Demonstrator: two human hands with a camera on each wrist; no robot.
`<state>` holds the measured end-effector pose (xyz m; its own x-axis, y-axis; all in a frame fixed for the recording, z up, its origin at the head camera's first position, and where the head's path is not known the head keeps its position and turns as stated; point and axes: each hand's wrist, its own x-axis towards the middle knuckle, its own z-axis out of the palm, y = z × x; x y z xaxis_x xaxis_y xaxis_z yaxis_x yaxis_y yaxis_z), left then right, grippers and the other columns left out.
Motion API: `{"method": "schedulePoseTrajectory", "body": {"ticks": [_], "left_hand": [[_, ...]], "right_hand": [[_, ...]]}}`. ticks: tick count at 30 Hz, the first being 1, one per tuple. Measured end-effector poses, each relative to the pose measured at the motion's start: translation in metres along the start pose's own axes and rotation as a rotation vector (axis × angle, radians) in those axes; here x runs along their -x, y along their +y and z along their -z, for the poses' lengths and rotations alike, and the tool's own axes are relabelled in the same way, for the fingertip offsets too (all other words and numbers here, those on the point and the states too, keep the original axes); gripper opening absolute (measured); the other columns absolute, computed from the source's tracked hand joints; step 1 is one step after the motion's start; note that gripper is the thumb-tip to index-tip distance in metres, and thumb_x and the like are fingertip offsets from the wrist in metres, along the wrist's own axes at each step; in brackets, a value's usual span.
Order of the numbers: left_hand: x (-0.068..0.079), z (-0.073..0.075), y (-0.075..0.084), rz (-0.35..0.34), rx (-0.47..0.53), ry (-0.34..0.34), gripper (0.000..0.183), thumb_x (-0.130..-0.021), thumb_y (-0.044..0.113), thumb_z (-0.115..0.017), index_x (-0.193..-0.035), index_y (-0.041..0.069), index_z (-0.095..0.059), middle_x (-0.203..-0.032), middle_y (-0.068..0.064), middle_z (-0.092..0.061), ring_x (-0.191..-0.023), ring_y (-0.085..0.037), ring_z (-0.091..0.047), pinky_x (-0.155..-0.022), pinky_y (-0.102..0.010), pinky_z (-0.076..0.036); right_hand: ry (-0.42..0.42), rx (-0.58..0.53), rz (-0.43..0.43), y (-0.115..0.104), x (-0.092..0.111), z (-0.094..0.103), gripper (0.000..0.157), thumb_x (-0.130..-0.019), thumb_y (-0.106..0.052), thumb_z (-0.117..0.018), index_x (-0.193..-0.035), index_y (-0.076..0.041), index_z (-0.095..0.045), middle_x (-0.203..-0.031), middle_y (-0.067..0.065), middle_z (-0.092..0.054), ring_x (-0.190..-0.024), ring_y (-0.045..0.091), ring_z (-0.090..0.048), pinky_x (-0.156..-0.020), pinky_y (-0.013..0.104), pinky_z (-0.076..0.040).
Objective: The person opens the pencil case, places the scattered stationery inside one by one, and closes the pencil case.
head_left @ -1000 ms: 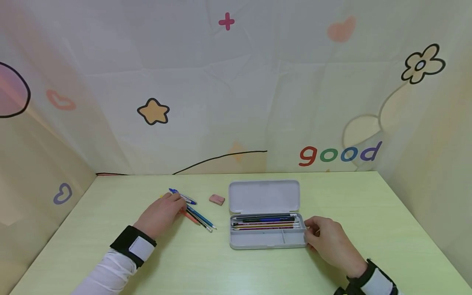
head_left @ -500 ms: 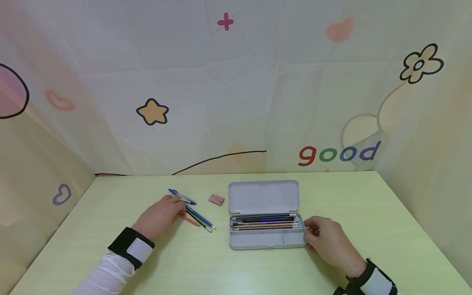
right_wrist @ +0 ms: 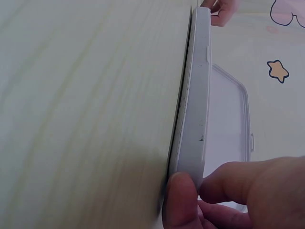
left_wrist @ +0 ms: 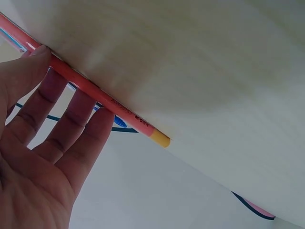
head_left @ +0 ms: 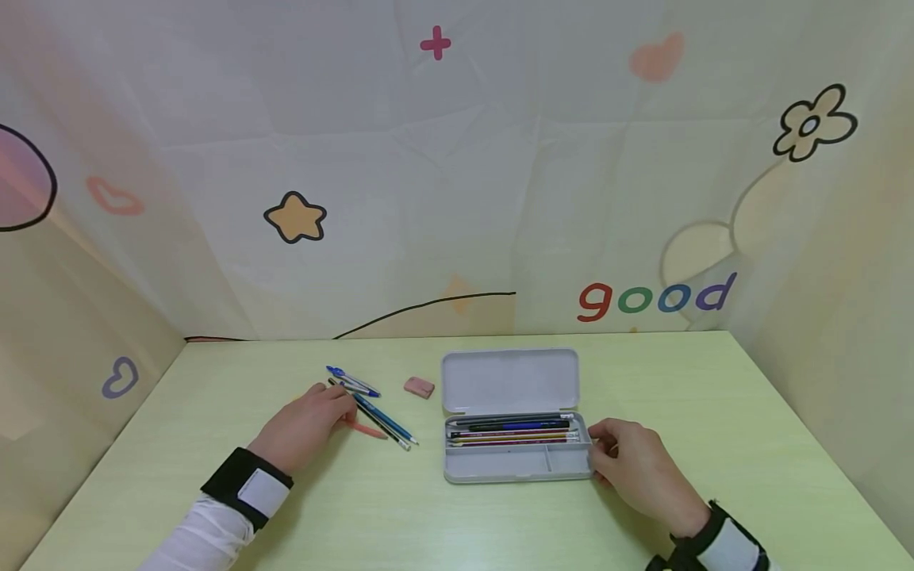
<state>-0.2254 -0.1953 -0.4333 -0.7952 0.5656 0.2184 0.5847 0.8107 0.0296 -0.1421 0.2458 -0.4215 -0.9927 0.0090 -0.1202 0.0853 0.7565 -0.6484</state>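
My left hand (head_left: 303,424) pinches an orange-red pencil (left_wrist: 76,78) with a yellow end, low over the table. In the left wrist view its thumb lies on one side and the fingers on the other. Beside the fingers, blue and dark pencils (head_left: 389,418) lie loosely together, and blue-capped pens (head_left: 353,382) lie just behind. At the right, my right hand (head_left: 646,468) grips the right end of a grey pencil case (head_left: 493,474), whose lid stands open. Several pencils (head_left: 514,428) fill the case's rear compartment.
A pink eraser (head_left: 419,387) lies between the loose pencils and the case. The case's front compartments hold nothing visible. A printed cloth (head_left: 428,198) rises behind the pale wooden table (head_left: 400,515) and along its sides.
My left hand has shifted slightly left and toward me with the orange-red pencil, uncovering more of the dark pencils. The right hand stays on the case.
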Motion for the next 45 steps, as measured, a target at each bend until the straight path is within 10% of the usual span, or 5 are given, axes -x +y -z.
{"method": "schedulePoseTrajectory", "body": {"ticks": [45], "left_hand": [[0.002,0.034,0.046,-0.086,0.013,0.119,0.019,-0.083,0.007,-0.078,-0.096,0.015,-0.066,-0.104,0.001,-0.062,-0.1,-0.018,-0.058,-0.083,-0.032,-0.052]], "right_hand": [[-0.006,0.0,-0.008,0.0,0.0,0.0,0.027,-0.091,-0.005,-0.062,-0.117,0.003,-0.063,-0.081,0.005,-0.057,-0.067,0.015,-0.055,-0.055,0.027,-0.049]]}}
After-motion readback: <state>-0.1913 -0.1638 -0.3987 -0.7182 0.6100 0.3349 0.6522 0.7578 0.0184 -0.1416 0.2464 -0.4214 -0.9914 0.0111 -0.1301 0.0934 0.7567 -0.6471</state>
